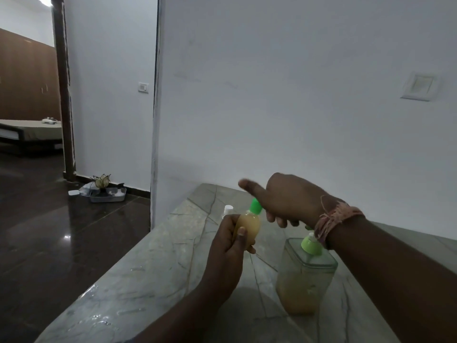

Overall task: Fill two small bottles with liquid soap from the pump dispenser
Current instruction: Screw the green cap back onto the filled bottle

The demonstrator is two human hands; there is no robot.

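Observation:
My left hand [228,243] grips a small bottle [248,225] of yellowish soap and holds it tilted above the marble counter [148,268]. My right hand [284,199] sits at the bottle's green cap [256,206]. Its fingers are curled against the cap and its blurred thumb sticks out to the left above it. A second small bottle with a white cap [228,209] stands behind my left hand, mostly hidden. The clear square pump dispenser [306,278] stands under my right wrist, about a third full of yellow soap. Its green pump collar [311,245] shows, but my wrist hides the nozzle.
A white wall rises right behind the counter, with a wall plate [419,86] at upper right. The counter's left edge drops to a dark glossy floor [49,243]. A grey tray [107,194] with small items lies there by the wall, near a doorway.

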